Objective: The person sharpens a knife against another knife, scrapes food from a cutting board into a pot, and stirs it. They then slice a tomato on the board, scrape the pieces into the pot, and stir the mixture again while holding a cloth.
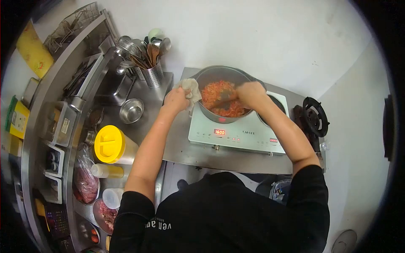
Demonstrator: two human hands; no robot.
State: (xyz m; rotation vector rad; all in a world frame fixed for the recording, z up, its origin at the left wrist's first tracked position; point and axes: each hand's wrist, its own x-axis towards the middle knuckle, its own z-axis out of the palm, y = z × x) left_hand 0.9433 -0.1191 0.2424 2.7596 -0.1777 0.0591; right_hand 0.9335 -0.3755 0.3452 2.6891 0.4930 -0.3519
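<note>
A deep grey pot (pixel 221 72) stands on the left plate of a white double induction cooker (pixel 249 137), whose display reads 1600. Inside the pot lies a chopped orange-red mixture (pixel 215 89). My left hand (pixel 177 100) is closed on a pale folded cloth (pixel 193 89) at the pot's left side; the pot handle there is hidden. Over the pot's right rim, my right hand (pixel 252 95) grips a dark brown spatula (pixel 226 99), blurred, with its blade down in the mixture.
Right of the cooker stands a black gas burner (pixel 315 117). To the left are a small steel bowl (pixel 131 111), a perforated utensil holder (pixel 153 76), a yellow-lidded container (pixel 110 144) and a bowl of raw meat (pixel 105 215). Steel shelving curves along the far left.
</note>
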